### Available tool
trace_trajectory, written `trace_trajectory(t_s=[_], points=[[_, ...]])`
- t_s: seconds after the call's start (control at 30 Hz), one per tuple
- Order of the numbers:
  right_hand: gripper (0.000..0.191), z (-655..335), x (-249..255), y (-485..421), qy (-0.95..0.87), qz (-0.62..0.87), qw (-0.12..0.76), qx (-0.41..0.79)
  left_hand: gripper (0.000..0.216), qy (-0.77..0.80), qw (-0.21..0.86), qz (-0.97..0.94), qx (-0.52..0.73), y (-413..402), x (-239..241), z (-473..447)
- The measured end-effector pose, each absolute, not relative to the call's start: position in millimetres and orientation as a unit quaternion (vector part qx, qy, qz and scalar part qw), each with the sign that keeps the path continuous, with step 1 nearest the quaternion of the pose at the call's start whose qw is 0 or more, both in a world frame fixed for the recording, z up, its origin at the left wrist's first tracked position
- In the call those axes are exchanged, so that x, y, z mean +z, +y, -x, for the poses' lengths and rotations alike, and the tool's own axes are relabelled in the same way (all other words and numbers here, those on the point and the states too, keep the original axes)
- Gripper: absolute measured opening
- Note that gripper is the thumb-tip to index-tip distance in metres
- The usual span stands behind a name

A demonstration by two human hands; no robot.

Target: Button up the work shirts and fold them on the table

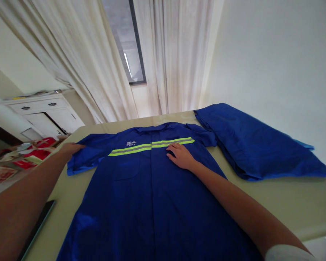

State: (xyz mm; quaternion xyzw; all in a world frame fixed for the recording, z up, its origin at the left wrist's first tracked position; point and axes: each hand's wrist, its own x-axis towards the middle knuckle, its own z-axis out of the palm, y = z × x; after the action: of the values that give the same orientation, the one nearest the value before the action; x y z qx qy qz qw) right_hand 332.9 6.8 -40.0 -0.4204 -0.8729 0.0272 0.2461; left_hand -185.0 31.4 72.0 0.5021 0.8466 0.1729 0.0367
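Observation:
A dark blue short-sleeved work shirt (130, 203) lies spread front up, its collar pointing away from me. A yellow-green and grey reflective band (136, 148) crosses its chest, with a small white logo above it on the left side. My left hand (70, 148) is at the outer end of the left-side sleeve (91, 148), fingers closed on its edge. Resting on the chest just below the band, my right hand (180, 156) has its fingers stretched out and holds nothing. The right-side sleeve (205, 136) lies beside a second blue garment.
The pale tabletop (274, 203) carries a folded blue garment (255, 145) on the right, near the wall. A dark flat device (39, 226) lies by my left forearm. Beyond are curtains (176, 54), a white cabinet (46, 112) and red packages (40, 150).

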Motion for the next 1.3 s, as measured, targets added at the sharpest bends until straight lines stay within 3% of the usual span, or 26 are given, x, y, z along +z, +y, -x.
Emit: trace_trajectory(t_s=[0.07,0.13,0.23,0.3,0.4,0.5,0.63,0.73,0.87,1.0,1.07,1.17,1.3], points=[[0.028,-333.0,-41.2,8.0,-0.873,0.419,0.249,0.034,0.03,0.854,0.018,-0.487,0.185,41.4,97.4,169.9],[0.028,-333.4,-41.8,8.8,-0.872,0.418,0.252,0.042,0.046,0.822,0.043,-0.524,0.219,48.8,127.7,145.4],[0.028,-334.3,-42.1,9.6,-0.872,0.416,0.253,0.048,0.085,0.709,0.256,-0.632,0.181,51.1,166.8,104.6],[0.028,-334.4,-42.0,9.8,-0.872,0.418,0.248,0.049,0.098,0.657,0.342,-0.653,0.155,48.1,176.0,86.1],[0.028,-334.3,-40.8,9.8,-0.874,0.419,0.242,0.052,0.104,0.675,0.285,-0.668,0.127,38.8,149.9,78.3],[0.028,-334.9,-38.9,10.0,-0.873,0.418,0.244,0.057,0.11,0.687,0.183,-0.7,0.073,20.0,83.1,85.8],[0.028,-334.6,-40.5,9.3,-0.875,0.414,0.245,0.059,0.1,0.672,0.085,-0.733,0.058,-16.4,-5.6,101.7],[0.029,-331.5,-43.2,7.9,-0.875,0.414,0.244,0.053,0.08,0.656,0.041,-0.747,0.097,-33.8,-33.7,115.2],[0.037,-341.7,-25.5,13.8,-0.831,0.475,0.289,0.006,0.068,0.667,0.01,-0.725,0.17,-36.4,-38.6,127.6],[0.044,-394.3,19.7,27.5,-0.675,0.659,0.322,-0.083,0.05,0.67,-0.007,-0.717,0.191,-31.9,-40.0,131.1],[0.047,-427.9,36.0,32.0,-0.6,0.743,0.28,-0.092,0.044,0.667,-0.018,-0.721,0.184,-28.4,-37.6,129.8],[0.051,-465.7,38.0,36.6,-0.543,0.819,0.184,-0.01,0.039,0.702,-0.039,-0.704,0.1,-19.9,-26.1,115.2],[0.041,-477.8,22.8,42.7,-0.551,0.818,0.128,0.101,0.05,0.722,-0.091,-0.686,0.014,-4.3,-7.1,50.5]])
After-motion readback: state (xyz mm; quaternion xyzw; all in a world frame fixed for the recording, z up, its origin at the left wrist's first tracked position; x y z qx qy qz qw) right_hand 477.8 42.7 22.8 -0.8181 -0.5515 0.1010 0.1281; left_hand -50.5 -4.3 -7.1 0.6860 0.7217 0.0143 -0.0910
